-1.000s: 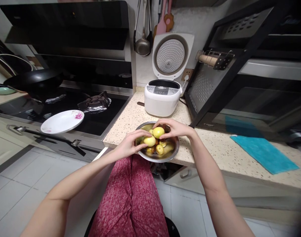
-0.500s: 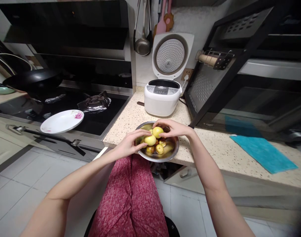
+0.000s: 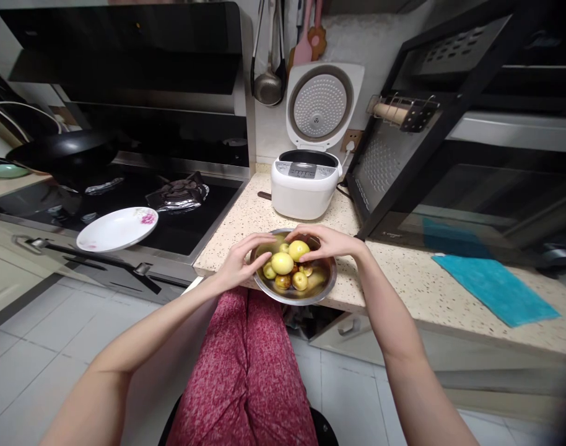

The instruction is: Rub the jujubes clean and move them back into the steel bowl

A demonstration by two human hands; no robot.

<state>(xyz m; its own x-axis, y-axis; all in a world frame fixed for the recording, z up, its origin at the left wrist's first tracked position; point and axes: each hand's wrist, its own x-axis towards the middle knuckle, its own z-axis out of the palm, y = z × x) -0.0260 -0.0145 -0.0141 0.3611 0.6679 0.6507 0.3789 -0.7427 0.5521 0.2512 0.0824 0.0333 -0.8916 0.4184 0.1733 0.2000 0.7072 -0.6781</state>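
A metal bowl (image 3: pixel 328 286) holds several round yellow-green fruits, some with brown patches; their exact kind is unclear. My right hand (image 3: pixel 324 240) reaches over the bowl's back right rim, thumb and fingers curved around one fruit (image 3: pixel 298 250) on top of the pile. At the left rim, my left hand (image 3: pixel 242 260) has its thumb and fingers spread apart and holds nothing. Closest to it are a large pale fruit (image 3: pixel 282 263) and a smaller green one (image 3: pixel 269 270), both lying in the bowl.
Behind the bowl stands a white rice cooker (image 3: pixel 302 195) with its lid raised. A floral plate (image 3: pixel 118 230) sits at the stove's front edge, with a black wok (image 3: pixel 62 148) farther back. To the right are a black rack (image 3: pixel 380 161) and a teal cloth (image 3: pixel 499 288).
My left hand has drawn back to the left and opened, leaving the large pale fruit on the pile. My right hand stays around its fruit, which has shifted slightly.
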